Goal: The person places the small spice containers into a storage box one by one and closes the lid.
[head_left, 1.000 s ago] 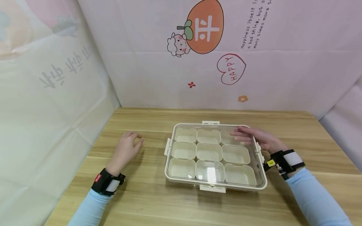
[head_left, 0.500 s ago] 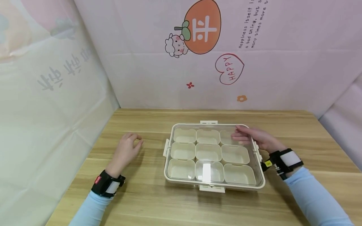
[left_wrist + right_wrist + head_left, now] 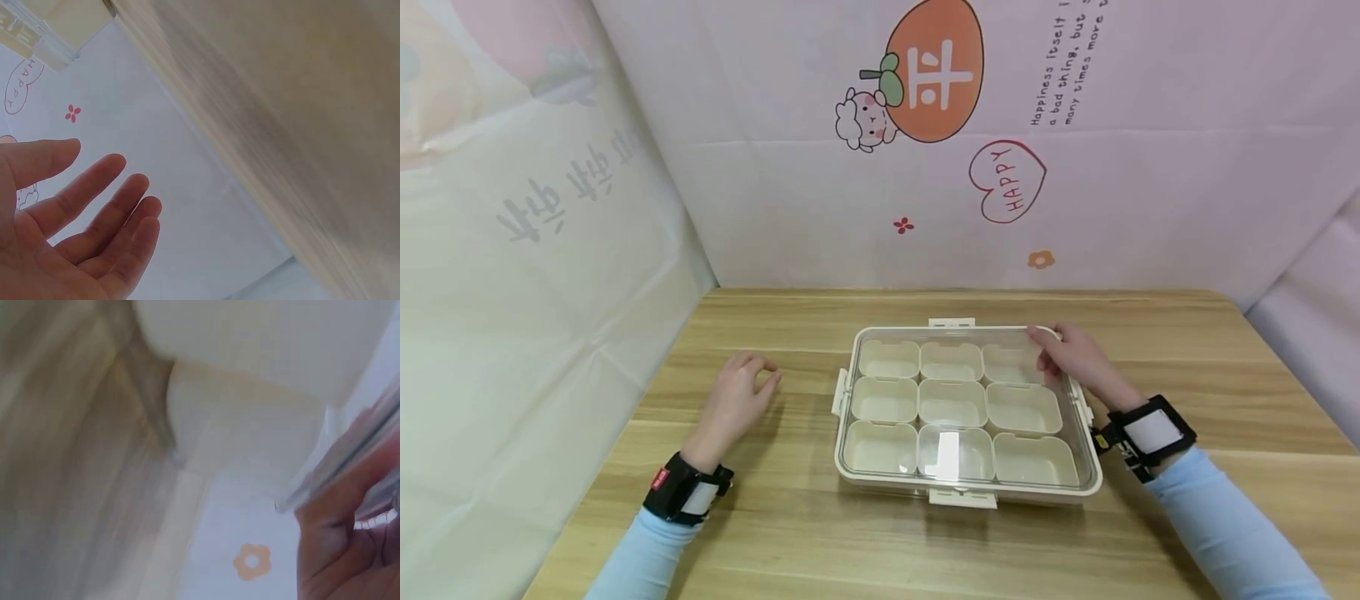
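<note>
A cream storage box (image 3: 880,485) with nine inner compartments sits in the middle of the wooden table (image 3: 820,550), covered by a clear lid (image 3: 958,398). My right hand (image 3: 1070,354) is at the lid's far right corner, its fingers curled over the edge. In the right wrist view a finger (image 3: 334,550) presses against the clear lid edge (image 3: 350,465), beside a cream side latch (image 3: 244,431). Left of the box, my left hand (image 3: 737,402) rests on the table and holds nothing. Its fingers (image 3: 94,212) are relaxed and spread in the left wrist view.
Cream latches stick out on the box's near side (image 3: 962,498), far side (image 3: 951,322) and left side (image 3: 838,392). Pink printed backdrop walls (image 3: 925,167) close in the table at the back and left. Bare wood lies around the box.
My right hand has slid from lying on the lid's far right part to its far right corner, with fingers now curled on the edge. The left hand has stayed put.
</note>
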A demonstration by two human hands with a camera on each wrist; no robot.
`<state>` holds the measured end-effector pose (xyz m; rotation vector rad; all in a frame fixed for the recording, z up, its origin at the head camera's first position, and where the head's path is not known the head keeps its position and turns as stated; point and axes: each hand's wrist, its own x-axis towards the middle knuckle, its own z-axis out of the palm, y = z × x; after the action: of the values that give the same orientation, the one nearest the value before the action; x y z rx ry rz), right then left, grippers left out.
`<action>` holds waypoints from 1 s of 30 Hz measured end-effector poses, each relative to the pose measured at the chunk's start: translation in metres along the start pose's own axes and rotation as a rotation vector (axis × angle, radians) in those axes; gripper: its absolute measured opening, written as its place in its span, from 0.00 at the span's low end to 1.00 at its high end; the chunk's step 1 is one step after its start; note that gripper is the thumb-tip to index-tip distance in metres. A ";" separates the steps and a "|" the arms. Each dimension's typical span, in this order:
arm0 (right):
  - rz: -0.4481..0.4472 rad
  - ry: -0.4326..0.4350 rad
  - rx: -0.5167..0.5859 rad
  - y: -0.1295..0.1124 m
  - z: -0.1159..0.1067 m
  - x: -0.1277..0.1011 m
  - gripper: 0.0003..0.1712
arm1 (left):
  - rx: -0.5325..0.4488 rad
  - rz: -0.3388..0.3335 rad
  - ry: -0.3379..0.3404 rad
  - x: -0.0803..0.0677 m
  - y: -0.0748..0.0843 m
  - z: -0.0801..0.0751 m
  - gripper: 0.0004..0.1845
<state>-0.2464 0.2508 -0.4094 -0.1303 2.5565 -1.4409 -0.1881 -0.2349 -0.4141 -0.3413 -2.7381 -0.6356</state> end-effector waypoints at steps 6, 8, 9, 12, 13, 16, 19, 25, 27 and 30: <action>-0.009 0.066 -0.137 -0.002 0.000 -0.001 0.29 | -0.005 -0.004 -0.001 -0.001 0.000 0.000 0.10; -0.032 0.091 -0.217 -0.003 0.000 -0.003 0.28 | -0.004 0.001 0.002 -0.001 0.000 0.000 0.10; -0.048 0.102 -0.257 -0.003 0.000 -0.004 0.29 | -0.003 0.004 0.004 -0.001 0.000 0.000 0.10; -0.106 0.148 -0.375 -0.005 0.000 -0.007 0.29 | -0.004 0.010 0.006 -0.001 0.000 0.000 0.10; -0.125 0.164 -0.402 -0.006 -0.001 -0.008 0.29 | -0.005 0.010 0.006 -0.001 0.000 0.000 0.10; -0.166 0.210 -0.447 -0.011 -0.001 -0.011 0.28 | -0.012 0.007 0.002 -0.001 0.000 0.000 0.10; -0.171 0.239 -0.449 -0.013 -0.001 -0.014 0.28 | -0.017 0.005 -0.002 -0.001 0.001 -0.001 0.10; -0.149 0.242 -0.453 -0.014 -0.001 -0.015 0.27 | -0.018 0.010 -0.008 -0.001 0.002 -0.002 0.10; -0.148 0.240 -0.465 -0.016 -0.002 -0.015 0.26 | -0.018 0.014 -0.007 0.000 0.002 -0.002 0.11; -0.155 0.241 -0.470 -0.016 -0.002 -0.015 0.24 | -0.023 0.017 -0.007 0.000 0.003 -0.002 0.11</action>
<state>-0.2326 0.2465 -0.3925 -0.2409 3.1055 -0.9159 -0.1868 -0.2333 -0.4111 -0.3727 -2.7336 -0.6625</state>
